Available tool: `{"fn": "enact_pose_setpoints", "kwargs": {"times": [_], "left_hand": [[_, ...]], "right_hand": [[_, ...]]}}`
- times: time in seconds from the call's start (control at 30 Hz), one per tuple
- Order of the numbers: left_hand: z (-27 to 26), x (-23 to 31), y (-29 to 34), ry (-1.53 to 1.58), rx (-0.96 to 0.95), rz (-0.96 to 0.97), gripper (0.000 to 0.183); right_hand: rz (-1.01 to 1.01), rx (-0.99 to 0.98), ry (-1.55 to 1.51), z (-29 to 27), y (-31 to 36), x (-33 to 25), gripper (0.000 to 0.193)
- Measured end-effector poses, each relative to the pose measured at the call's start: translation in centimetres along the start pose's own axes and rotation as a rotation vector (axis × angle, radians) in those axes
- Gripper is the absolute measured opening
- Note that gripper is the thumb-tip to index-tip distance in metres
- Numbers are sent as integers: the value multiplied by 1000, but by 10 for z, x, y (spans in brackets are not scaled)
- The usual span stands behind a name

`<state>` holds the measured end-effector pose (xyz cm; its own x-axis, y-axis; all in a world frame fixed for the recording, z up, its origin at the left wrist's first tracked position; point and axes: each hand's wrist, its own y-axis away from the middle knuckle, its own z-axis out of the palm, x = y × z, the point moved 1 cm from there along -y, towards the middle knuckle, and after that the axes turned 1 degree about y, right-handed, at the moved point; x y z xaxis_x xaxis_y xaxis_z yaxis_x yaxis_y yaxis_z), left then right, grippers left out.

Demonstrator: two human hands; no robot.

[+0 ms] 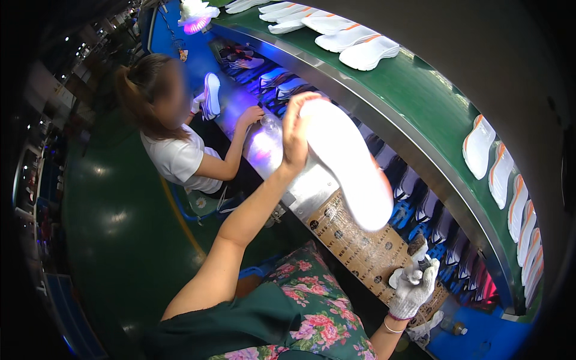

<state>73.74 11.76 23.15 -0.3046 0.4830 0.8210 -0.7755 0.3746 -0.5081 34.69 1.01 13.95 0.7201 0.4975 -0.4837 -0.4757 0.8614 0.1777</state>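
My bare left hand grips one end of a white shoe sole, raised above the workbench. Bright light washes out the sole's face; a little orange shows along its right edge. Lower right, my right hand wears a white knit glove and is closed round a small tool with a dark, brush-like end. Fingers hide most of that tool. Under both hands runs a bench strip covered in brown printed paper, with a bare metal plate beyond it.
A green conveyor with a metal rim curves past, carrying white soles. Shoe parts line the shelf beneath. At left sits a co-worker holding another sole. A clear bottle and white cloth lie lower right.
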Motion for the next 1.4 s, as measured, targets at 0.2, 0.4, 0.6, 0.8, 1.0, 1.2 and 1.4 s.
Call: {"fn": "enact_pose_setpoints", "kwargs": {"times": [0.2,0.4,0.6,0.8,1.0,1.2,1.4], "left_hand": [[36,-59,116,209,-300,-831,27],[32,-73,231,741,-329,-1405,56],[34,-29,266,1172,-555,-1634,117],[61,-43,241,1111,-537,-1437,111],[86,-38,250,668,-477,-1299,88],[79,-43,235,569,-555,-1301,88],[69,-55,221,902,-690,-1241,103]], "right_hand": [[39,-71,481,53,18,24,23],[100,-148,575,59,12,35,17],[30,-113,672,45,13,25,14],[-552,-317,1209,53,3,16,19],[-989,-356,1504,67,-12,18,28],[-713,-513,1401,72,5,33,25],[-669,-228,1210,61,-10,26,21]]}}
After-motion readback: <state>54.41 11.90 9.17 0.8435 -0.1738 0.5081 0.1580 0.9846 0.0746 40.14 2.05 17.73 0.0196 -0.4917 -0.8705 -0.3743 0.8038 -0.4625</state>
